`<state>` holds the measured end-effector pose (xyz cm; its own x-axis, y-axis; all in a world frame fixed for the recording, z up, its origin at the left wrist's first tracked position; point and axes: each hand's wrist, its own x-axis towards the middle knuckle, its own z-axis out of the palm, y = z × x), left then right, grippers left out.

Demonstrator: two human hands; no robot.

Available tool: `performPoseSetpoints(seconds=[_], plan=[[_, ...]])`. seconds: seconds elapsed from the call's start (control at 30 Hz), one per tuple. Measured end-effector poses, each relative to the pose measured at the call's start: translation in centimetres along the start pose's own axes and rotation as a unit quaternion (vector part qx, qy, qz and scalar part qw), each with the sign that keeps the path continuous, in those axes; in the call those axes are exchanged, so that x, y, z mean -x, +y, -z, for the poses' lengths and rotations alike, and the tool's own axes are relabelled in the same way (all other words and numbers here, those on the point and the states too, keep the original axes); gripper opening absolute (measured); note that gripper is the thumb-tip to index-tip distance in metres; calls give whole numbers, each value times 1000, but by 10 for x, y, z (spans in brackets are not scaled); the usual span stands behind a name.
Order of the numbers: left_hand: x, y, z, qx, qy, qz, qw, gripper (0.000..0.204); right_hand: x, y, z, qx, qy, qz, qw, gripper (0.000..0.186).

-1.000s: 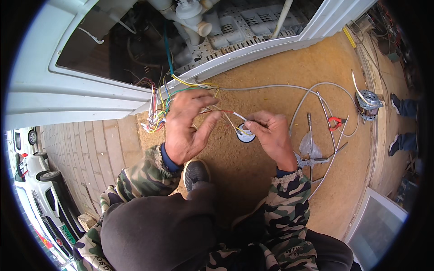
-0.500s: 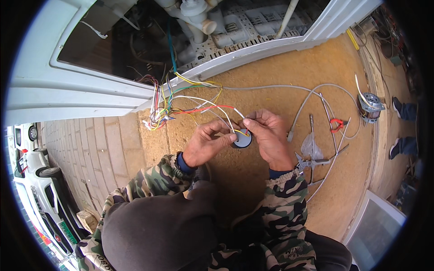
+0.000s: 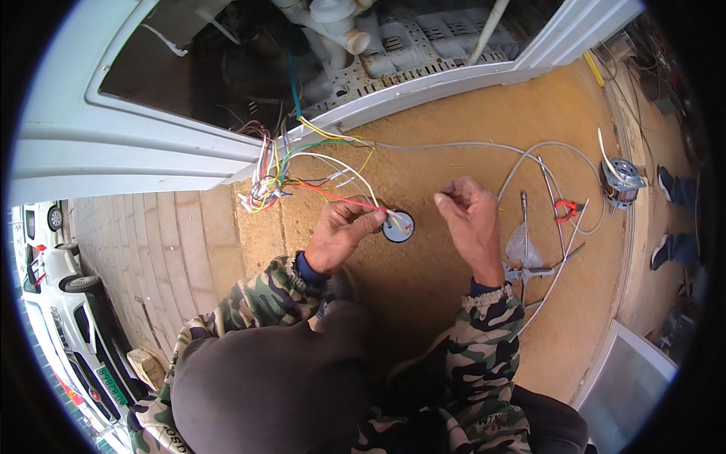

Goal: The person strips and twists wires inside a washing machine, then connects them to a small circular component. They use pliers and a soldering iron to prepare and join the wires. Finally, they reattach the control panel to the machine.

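Note:
My left hand [image 3: 344,238] is closed on white and red wires beside a round, pale-topped cylindrical part [image 3: 399,231] with short yellow wires at its top. A loose bundle of coloured wires [image 3: 268,185] trails from the open white cabinet. My right hand [image 3: 469,219] is raised to the right of the cylinder, thumb and fingers curled together; whatever may be between them is too small to make out.
The cabinet frame [image 3: 136,166] spans the upper left. Right lie a motor [image 3: 622,189], red-handled tool [image 3: 567,212], metal rods, puller-like tool [image 3: 527,274] and grey cable [image 3: 439,147]. A person's legs [image 3: 681,189] are at far right, a white framed panel lower right, parked cars [image 3: 68,318] left.
Over the last second my left hand came down to the cylinder and closed on the wires. My right hand has since left the white-tipped wire and moved away rightward.

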<state>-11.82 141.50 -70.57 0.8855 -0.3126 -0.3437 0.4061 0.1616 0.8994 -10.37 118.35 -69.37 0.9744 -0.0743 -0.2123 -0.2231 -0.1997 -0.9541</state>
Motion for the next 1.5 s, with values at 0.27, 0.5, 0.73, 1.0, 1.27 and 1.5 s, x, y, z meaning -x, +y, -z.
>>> performPoseSetpoints(seconds=[0.27,0.5,0.73,1.0,1.27,1.5], plan=[[8,-39,30,-63,-26,64,996,15,-4,85,81,134,175,-43,974,8],[21,-33,46,-151,-22,55,987,13,-3,94,91,254,67,-56,963,14],[21,-34,51,-89,-26,72,993,20,-1,51,9,196,-176,-48,963,46],[42,-29,71,-61,170,82,980,23,21,32,-68,150,-265,-5,952,45],[3,-56,100,-214,127,44,968,40,13,30,-56,184,-210,-13,960,36],[12,-31,62,169,60,148,973,22,9,37,-36,265,-86,72,958,41]])
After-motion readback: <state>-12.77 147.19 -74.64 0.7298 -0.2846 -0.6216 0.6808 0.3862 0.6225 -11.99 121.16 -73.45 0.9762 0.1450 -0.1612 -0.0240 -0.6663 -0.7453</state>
